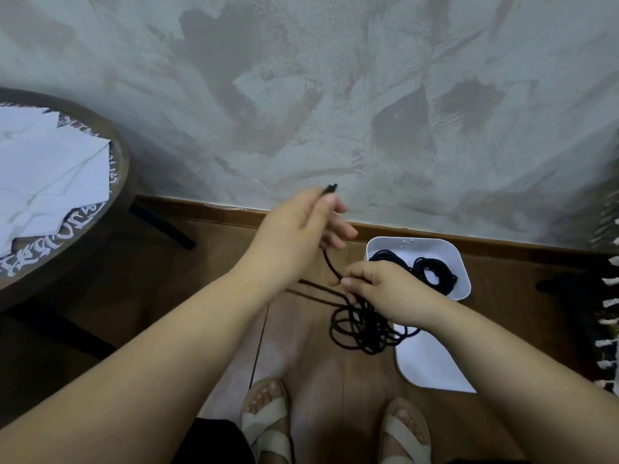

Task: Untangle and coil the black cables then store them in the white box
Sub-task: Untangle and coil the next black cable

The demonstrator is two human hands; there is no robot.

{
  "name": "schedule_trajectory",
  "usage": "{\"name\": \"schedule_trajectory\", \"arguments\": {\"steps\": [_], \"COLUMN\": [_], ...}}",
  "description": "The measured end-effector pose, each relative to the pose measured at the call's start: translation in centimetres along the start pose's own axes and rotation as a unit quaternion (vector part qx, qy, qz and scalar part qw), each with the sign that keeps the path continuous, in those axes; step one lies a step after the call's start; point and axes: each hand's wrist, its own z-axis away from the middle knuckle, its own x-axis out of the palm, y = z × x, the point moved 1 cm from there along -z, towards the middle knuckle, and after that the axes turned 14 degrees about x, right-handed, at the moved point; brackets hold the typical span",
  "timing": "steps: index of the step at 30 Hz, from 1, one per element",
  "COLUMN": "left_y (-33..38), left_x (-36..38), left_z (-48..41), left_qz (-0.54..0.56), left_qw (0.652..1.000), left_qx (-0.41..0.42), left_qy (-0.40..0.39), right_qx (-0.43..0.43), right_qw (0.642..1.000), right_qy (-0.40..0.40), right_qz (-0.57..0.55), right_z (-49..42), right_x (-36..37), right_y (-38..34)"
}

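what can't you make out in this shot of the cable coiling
Head view: plug type, small and blurred beside the left hand.
Head view: where the cable loops gather, covered by the right hand.
Head view: count of coils in the white box, too dark to separate.

My head camera, wide-angle, looks steeply down, close over my left hand (pixel 301 226) and right hand (pixel 380 289); floor (pixel 509 296) below, wall (pixel 335 95) far, feet (pixel 266 416) near.
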Motion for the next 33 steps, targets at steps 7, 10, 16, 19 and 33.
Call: {"name": "schedule_trajectory", "arguments": {"steps": [7, 10, 16, 19, 33], "left_y": [-1.7, -1.7, -2.3, -2.0, -0.7], "left_x": [0.8, 1.3, 1.3, 1.0, -1.2], "left_z": [0.5, 0.3, 0.4, 0.3, -0.2], "left_qz": [-0.376, -0.387, -0.316, -0.248, -0.061], "left_qw": [0.883, 0.865, 0.917, 0.95, 0.991], "left_qx": [0.034, 0.033, -0.003, -0.036, -0.076], "left_qy": [-0.28, -0.317, -0.246, -0.184, -0.09], "right_qx": [-0.061, -0.067, -0.053, -0.036, 0.011], "right_qw": [0.993, 0.995, 0.995, 0.996, 0.988], "right_qy": [0.009, 0.006, 0.081, 0.07, 0.148], "right_qz": [0.097, 0.078, 0.034, -0.037, 0.033], "right_z": [1.9, 2.5, 2.2, 2.7, 0.6], "right_x": [-1.7, -2.1, -2.4, -1.8, -0.1], "right_y": [-1.2, -1.4, -0.7, -1.2, -0.4]}}
